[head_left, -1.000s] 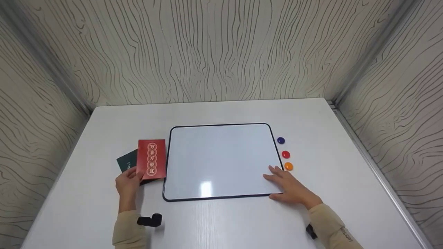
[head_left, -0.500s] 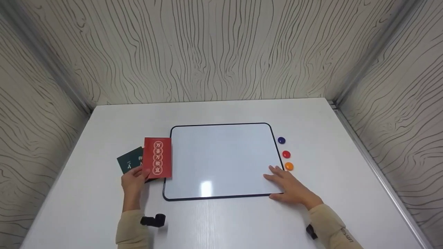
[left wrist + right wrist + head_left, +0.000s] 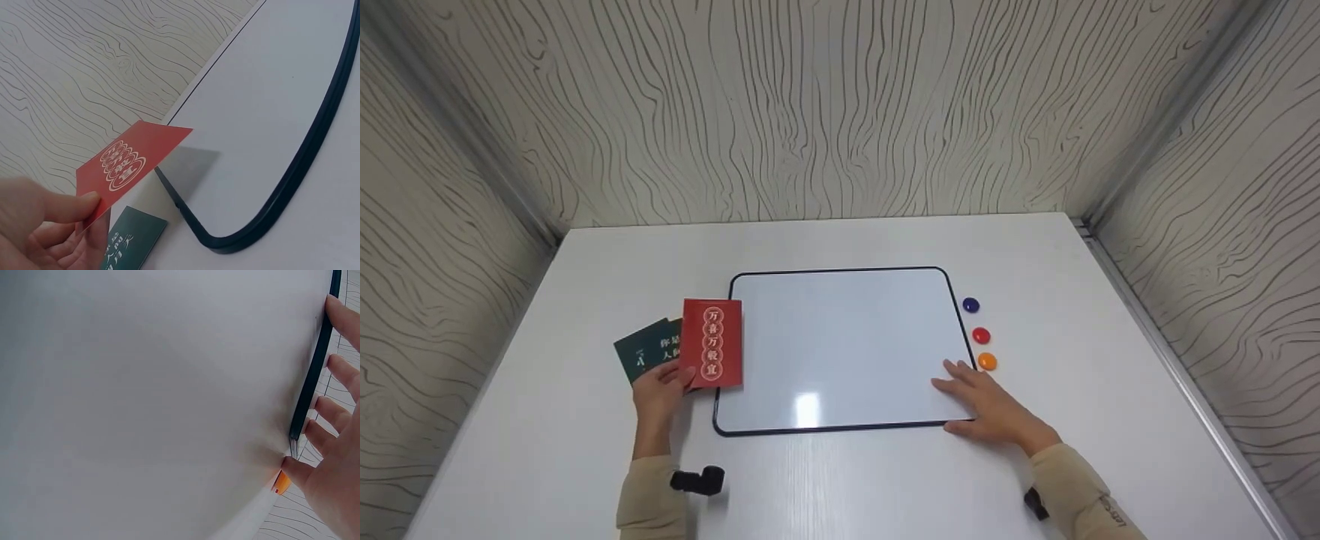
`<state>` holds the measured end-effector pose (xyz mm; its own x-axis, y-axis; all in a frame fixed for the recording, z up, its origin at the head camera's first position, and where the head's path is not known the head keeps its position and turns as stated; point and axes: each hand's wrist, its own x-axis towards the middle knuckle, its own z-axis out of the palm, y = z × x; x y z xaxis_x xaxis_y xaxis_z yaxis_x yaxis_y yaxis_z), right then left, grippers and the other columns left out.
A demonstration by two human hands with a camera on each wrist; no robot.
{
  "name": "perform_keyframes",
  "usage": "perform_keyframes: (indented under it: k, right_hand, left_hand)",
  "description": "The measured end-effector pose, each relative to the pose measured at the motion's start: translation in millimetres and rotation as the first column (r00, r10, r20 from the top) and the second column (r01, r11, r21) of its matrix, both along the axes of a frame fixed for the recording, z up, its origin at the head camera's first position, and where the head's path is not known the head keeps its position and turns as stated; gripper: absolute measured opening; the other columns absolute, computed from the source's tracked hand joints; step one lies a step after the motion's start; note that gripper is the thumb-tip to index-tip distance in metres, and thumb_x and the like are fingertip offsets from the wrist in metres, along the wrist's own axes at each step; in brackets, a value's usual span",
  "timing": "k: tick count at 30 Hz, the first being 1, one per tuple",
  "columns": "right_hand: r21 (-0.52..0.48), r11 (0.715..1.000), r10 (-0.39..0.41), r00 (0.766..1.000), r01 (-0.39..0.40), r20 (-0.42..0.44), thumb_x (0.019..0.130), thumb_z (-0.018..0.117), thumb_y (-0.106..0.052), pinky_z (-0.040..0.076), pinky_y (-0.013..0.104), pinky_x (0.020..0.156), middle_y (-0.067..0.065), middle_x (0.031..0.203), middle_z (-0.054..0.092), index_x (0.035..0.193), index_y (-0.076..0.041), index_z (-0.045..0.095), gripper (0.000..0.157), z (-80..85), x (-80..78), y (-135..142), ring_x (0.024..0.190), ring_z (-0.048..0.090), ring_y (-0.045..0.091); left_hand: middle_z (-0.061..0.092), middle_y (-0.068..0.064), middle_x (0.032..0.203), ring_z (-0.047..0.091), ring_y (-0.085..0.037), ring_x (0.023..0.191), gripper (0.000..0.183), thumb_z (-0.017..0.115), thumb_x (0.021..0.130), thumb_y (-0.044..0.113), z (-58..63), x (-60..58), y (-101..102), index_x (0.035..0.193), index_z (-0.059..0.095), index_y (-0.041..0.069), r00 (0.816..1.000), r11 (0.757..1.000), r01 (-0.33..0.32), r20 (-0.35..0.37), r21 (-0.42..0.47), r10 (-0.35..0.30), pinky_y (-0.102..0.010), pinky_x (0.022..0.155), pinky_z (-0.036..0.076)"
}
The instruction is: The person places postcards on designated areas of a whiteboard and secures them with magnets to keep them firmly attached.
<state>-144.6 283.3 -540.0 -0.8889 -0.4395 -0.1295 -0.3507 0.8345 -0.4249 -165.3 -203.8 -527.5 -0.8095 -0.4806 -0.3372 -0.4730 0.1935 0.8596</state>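
Note:
My left hand (image 3: pixel 658 390) pinches a red card (image 3: pixel 712 341) with pale Chinese characters down its middle. In the left wrist view, the thumb presses on the card's (image 3: pixel 132 154) face and the other fingers lie beneath. The card is tilted and raised, overlapping the left edge of a black-rimmed whiteboard (image 3: pixel 840 337) and casting a shadow on it. Dark green cards (image 3: pixel 641 351) with pale writing lie under and beside this hand. My right hand (image 3: pixel 994 409) rests with spread fingers on the board's lower right corner; the right wrist view shows its fingertips at the dark rim (image 3: pixel 313 377).
Right of the board, blue (image 3: pixel 971 305), red (image 3: pixel 981 336) and orange (image 3: pixel 987 361) round magnets stand in a column on the white table (image 3: pixel 825 487). Wood-grain panels (image 3: pixel 810 112) enclose the table at the back and both sides.
My left hand has carried the red card rightward, so it now overlaps the whiteboard's left edge and more of the green cards shows. The right hand has stayed in place.

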Motion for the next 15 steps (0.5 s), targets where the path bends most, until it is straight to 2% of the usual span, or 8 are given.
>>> perform_keyframes:
  k: [6, 7, 9, 13, 15]
  right_hand:
    - [0.006, 1.000, -0.011, 0.999, 0.011, 0.031, 0.086, 0.069, -0.039, 0.030, 0.061, 0.115, 0.008, 0.160, 0.029, 0.144, -0.026, 0.045, 0.064, -0.1, 0.0, -0.9, 0.148, 0.024, 0.037]
    - [0.006, 1.000, -0.015, 0.999, 0.015, 0.039, 0.086, 0.069, -0.039, 0.030, 0.061, 0.116, 0.007, 0.160, 0.029, 0.144, -0.026, 0.045, 0.064, -0.1, 0.0, -1.1, 0.149, 0.023, 0.037]
    - [0.009, 1.000, -0.012, 0.999, 0.012, 0.040, 0.086, 0.069, -0.039, 0.029, 0.061, 0.116, 0.007, 0.161, 0.028, 0.144, -0.026, 0.044, 0.064, -0.3, -0.1, -1.2, 0.149, 0.023, 0.037]
    - [0.011, 1.000, -0.014, 0.999, 0.013, 0.041, 0.086, 0.069, -0.039, 0.030, 0.062, 0.116, 0.007, 0.161, 0.028, 0.144, -0.027, 0.044, 0.064, -0.5, -0.4, -1.4, 0.149, 0.023, 0.037]
    - [0.009, 1.000, -0.015, 0.999, 0.015, 0.044, 0.086, 0.069, -0.039, 0.029, 0.062, 0.115, 0.007, 0.161, 0.028, 0.144, -0.027, 0.044, 0.064, -0.7, -0.6, -1.6, 0.149, 0.023, 0.037]
  left_hand:
    - [0.062, -0.026, 0.127, 0.066, -0.029, 0.110, 0.041, 0.061, 0.094, 0.016, 1.4, 0.4, 3.3, 0.130, 0.056, -0.003, 0.999, 1.000, 0.027, 0.016, 0.001, -0.027, -0.026, 0.084, 0.058]
    - [0.061, -0.027, 0.127, 0.066, -0.030, 0.109, 0.041, 0.061, 0.094, 0.016, 1.7, 0.8, 3.6, 0.129, 0.056, -0.004, 0.999, 0.999, 0.037, 0.006, 0.001, -0.037, -0.029, 0.086, 0.058]
    - [0.061, -0.028, 0.126, 0.067, -0.030, 0.106, 0.042, 0.062, 0.093, 0.016, 1.5, 1.3, 3.8, 0.128, 0.057, -0.005, 0.999, 0.999, 0.053, 0.000, -0.009, -0.053, -0.026, 0.082, 0.058]
    - [0.061, -0.029, 0.127, 0.065, -0.034, 0.107, 0.044, 0.064, 0.092, 0.018, 1.7, 1.9, 4.5, 0.128, 0.056, -0.006, 0.997, 0.997, 0.082, 0.000, -0.017, -0.082, -0.025, 0.079, 0.057]
    - [0.060, -0.029, 0.127, 0.063, -0.037, 0.111, 0.044, 0.063, 0.093, 0.018, 2.4, 2.3, 5.3, 0.129, 0.055, -0.006, 0.996, 0.996, 0.090, 0.009, -0.022, -0.090, -0.028, 0.083, 0.057]
